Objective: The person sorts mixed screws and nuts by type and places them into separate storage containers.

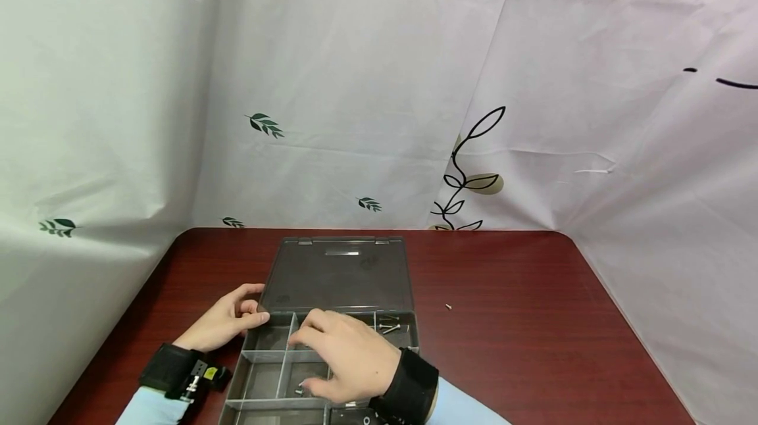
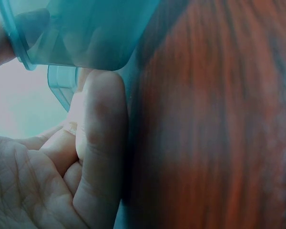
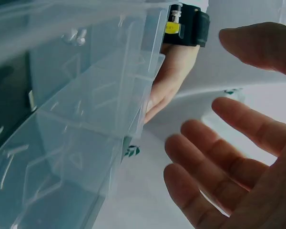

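A grey see-through compartment box [image 1: 260, 375] lies on the table with its hinged lid [image 1: 337, 274] laid back toward the far edge. My left hand [image 1: 222, 320] grips the box at its left side, near the hinge, with the thumb on the rim. Up close in the left wrist view, a finger [image 2: 102, 119] bears against the box's wall. Over the middle compartments hovers my right hand [image 1: 349, 359], fingers apart and slightly bent, holding nothing. Screws [image 1: 389, 329] lie in the far right compartment, and a small metal piece [image 1: 299, 391] sits below the right thumb.
One small screw [image 1: 448, 306] lies loose on the red-brown table [image 1: 521, 333], right of the lid. A nut-like ring [image 1: 366, 420] shows in a near compartment. White patterned cloth [image 1: 355, 83] hangs behind and beside the table.
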`<state>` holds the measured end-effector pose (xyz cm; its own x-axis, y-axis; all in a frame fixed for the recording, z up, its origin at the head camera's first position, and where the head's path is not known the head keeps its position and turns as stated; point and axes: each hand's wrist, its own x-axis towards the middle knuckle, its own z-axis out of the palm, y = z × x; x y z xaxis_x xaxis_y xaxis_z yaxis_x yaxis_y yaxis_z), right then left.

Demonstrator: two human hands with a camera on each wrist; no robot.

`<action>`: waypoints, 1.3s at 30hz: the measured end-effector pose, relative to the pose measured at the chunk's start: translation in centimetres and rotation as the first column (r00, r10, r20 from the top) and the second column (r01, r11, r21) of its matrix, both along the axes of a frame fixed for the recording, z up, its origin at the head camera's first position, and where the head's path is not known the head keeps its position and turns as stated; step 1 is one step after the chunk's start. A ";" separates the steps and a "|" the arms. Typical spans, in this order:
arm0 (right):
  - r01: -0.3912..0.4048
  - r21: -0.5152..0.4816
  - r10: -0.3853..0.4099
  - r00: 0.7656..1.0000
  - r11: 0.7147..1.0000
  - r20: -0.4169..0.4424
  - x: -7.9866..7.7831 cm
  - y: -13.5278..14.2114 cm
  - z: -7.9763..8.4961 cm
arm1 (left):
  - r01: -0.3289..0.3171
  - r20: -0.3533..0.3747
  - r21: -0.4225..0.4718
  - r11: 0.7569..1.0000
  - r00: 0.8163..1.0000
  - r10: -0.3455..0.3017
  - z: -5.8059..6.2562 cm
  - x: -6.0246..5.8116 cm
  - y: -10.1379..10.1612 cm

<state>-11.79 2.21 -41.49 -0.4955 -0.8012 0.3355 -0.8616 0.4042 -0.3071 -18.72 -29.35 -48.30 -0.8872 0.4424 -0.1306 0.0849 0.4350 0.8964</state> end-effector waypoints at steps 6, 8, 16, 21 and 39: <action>0.077 -0.023 -0.078 0.997 0.997 -0.029 -0.8 2.4 -0.1 | -0.004 -0.017 0.005 1.000 1.000 0.004 0.0 0.0 0.0; 0.116 -0.025 -0.118 0.991 0.993 -0.058 -1.2 3.4 -0.2 | -0.004 -0.020 0.007 1.000 1.000 0.004 0.0 0.0 -0.1; 0.290 -0.030 -0.291 0.955 0.957 -0.052 -2.9 8.4 -0.9 | 0.000 -0.022 0.009 1.000 1.000 0.000 -0.1 0.0 -0.1; 0.389 -0.012 -0.389 0.920 0.921 -0.040 -4.0 11.9 -1.6 | 0.000 -0.023 0.004 1.000 1.000 0.000 -0.1 0.0 -0.1; 0.580 0.117 -0.578 0.814 0.806 -0.055 -6.0 19.2 -5.8 | 0.002 -0.023 -0.007 1.000 1.000 -0.002 -0.1 0.0 -0.1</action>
